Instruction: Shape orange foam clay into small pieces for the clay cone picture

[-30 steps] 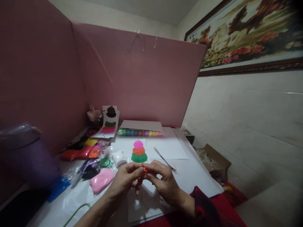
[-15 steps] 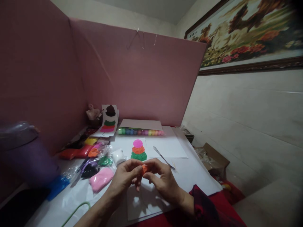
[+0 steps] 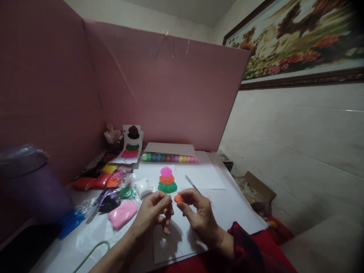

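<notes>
A small lump of orange modelling clay [image 3: 178,198] is pinched between the thumb and forefinger of my right hand [image 3: 199,212]. Just left of it, a short gap apart, my left hand [image 3: 155,212] has its thumb and forefinger pressed together and the other fingers curled. Whatever those fingertips hold, if anything, cannot be made out. Beyond my hands lies a white sheet with a stacked shape [image 3: 167,180] in green, orange and pink. Metal tweezers [image 3: 192,182] lie beside it, partly hidden behind my right hand.
Bags of coloured clay, pink [image 3: 123,215], white [image 3: 143,187] and red [image 3: 92,182] among them, crowd the left side. A strip of coloured pots [image 3: 170,157] lies at the back near a propped picture card [image 3: 132,144]. A purple container [image 3: 36,189] stands far left.
My hands have moved apart. The orange clay, between both hands before, is now in my right hand alone, slightly to the right.
</notes>
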